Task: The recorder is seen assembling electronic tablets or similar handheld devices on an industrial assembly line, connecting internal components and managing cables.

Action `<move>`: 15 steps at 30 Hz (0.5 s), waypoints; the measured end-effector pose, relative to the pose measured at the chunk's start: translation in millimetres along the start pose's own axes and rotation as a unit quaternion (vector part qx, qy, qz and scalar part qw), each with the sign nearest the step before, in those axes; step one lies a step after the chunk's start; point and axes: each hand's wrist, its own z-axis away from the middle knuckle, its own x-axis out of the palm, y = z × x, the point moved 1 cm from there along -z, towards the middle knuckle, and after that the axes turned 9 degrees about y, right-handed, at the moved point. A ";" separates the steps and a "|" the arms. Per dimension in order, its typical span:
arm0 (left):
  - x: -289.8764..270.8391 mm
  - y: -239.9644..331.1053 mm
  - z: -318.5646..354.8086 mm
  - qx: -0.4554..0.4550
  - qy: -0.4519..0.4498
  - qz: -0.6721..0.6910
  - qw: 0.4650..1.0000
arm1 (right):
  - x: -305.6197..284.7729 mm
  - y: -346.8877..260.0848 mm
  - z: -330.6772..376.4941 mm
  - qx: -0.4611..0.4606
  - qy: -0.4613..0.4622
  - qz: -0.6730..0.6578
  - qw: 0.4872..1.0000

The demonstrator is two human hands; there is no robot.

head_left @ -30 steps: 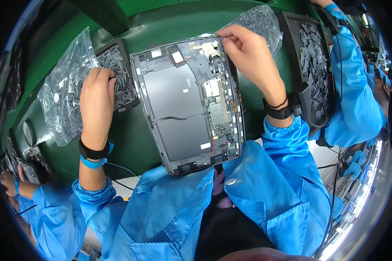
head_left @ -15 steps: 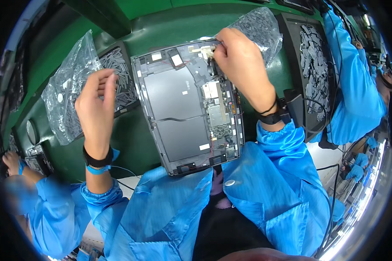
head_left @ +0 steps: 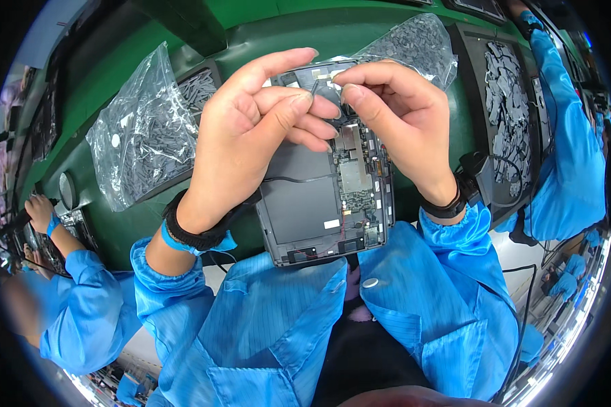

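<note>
At the bottom of the frame, a shiny blue striped jacket (head_left: 271, 319) is covering the person's front. Above it, in the upper centre, the left hand (head_left: 248, 129) is pinching a small, thin dark strip (head_left: 315, 86) between the thumb and a bent finger, with the index finger extending upward. The right hand (head_left: 411, 125) is curling just beside it, thumb and index tips close together; whether they are grasping anything, I cannot tell. Beneath both hands, a flat, rectangular dark-grey electronic device (head_left: 299, 214) is lying in the centre of the frame, showing a green-and-silver circuit board (head_left: 354, 178) along its right side. It is resting on a green tabletop (head_left: 119, 234). At upper left, a clear plastic bag of dark-grey pieces (head_left: 139, 146) is lying against a black tray of grey strips (head_left: 216, 70). At upper right, a second clear bag (head_left: 414, 47) is lying near a long black tray of flat grey pieces (head_left: 474, 88). At far right, a co-worker's blue sleeve (head_left: 570, 149) is showing.
</note>
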 end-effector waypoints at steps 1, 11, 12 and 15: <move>1.5 0.6 -0.8 0.004 -0.003 0.001 1.000 | -0.4 -2.6 0.3 0.000 0.002 -0.001 1.000; 23.2 -9.8 -4.6 0.062 0.010 -0.030 0.998 | 6.9 8.1 4.4 0.074 0.036 -0.131 0.988; 24.5 -7.2 -6.3 0.069 0.018 -0.051 0.996 | 5.4 9.0 2.4 0.066 0.060 -0.131 0.987; 9.9 4.2 -32.3 0.238 -0.001 -0.391 0.889 | -20.3 18.3 -25.2 0.029 0.066 -0.114 0.991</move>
